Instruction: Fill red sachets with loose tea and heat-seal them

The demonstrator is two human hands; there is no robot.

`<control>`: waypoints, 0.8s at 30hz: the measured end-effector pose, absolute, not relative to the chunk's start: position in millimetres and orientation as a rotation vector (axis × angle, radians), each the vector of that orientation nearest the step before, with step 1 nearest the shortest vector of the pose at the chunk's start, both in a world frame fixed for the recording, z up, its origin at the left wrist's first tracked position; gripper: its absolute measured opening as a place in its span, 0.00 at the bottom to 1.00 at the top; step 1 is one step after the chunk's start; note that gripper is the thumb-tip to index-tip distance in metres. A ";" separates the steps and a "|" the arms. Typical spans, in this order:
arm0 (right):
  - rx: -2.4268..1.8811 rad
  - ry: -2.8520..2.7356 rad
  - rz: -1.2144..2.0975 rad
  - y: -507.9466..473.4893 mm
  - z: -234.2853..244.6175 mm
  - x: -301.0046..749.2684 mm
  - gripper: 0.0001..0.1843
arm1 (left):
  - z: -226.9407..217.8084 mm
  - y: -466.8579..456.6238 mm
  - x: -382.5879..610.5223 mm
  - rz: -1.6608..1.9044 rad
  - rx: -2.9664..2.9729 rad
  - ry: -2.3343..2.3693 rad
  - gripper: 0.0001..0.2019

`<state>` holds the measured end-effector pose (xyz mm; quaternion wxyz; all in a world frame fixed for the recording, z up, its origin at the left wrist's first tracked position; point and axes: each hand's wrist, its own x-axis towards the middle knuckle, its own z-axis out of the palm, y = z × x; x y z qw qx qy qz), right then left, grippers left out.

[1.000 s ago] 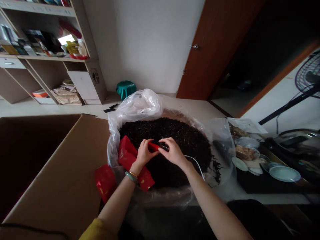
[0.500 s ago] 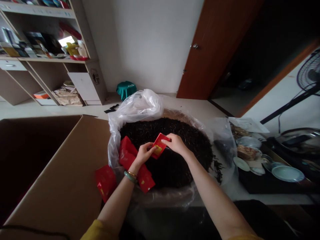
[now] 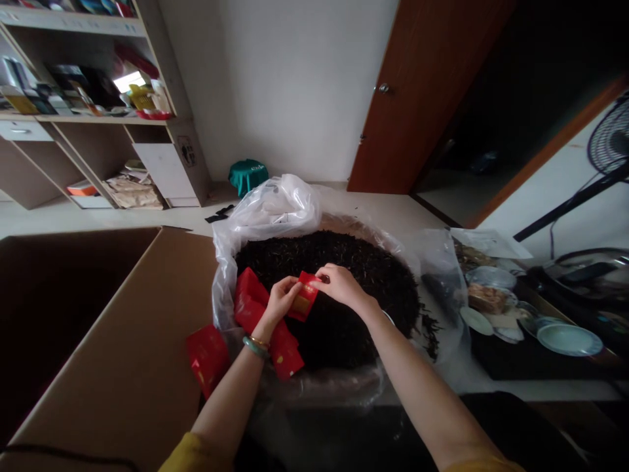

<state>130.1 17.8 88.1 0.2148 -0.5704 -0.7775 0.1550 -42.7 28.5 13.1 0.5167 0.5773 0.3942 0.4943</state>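
Both my hands pinch one small red packet (image 3: 303, 298) by its top edge over a big heap of dark loose tea leaves (image 3: 354, 275). My left hand (image 3: 280, 300) grips the packet's left side, and my right hand (image 3: 339, 286) grips its right side. The tea lies in a clear plastic bag (image 3: 268, 210) whose rim is folded open. More empty red packets (image 3: 255, 311) are draped over the bag's left rim, just under my left wrist. Another red packet (image 3: 206, 357) hangs lower, outside the bag.
A large open cardboard box (image 3: 113, 341) stands at my left. At the right a tray holds plates (image 3: 570, 339) and bowls of snacks. A shelf unit (image 3: 88, 111), a green bag (image 3: 248, 174), a brown door (image 3: 417, 98) and a fan (image 3: 609, 141) stand farther off.
One second ago the packet lay level between my hands, held shut. It then rose and tilted, and now hangs a little lower toward my left hand.
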 end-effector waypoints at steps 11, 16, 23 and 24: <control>-1.643 -2.450 0.663 19.2 90.3 110.9 0.17 | 15.0 28.8 -43.5 1.212 1.423 0.976 0.15; -1.589 -2.320 0.538 20.1 73.4 112.9 0.14 | 16.0 28.8 -43.7 1.196 1.399 1.018 0.15; -1.524 -2.026 0.470 17.7 48.5 110.5 0.10 | 14.8 29.4 -43.4 1.290 1.370 1.008 0.14; -1.503 -2.052 0.504 18.0 47.7 110.4 0.12 | 15.1 29.3 -43.4 1.288 1.375 1.005 0.14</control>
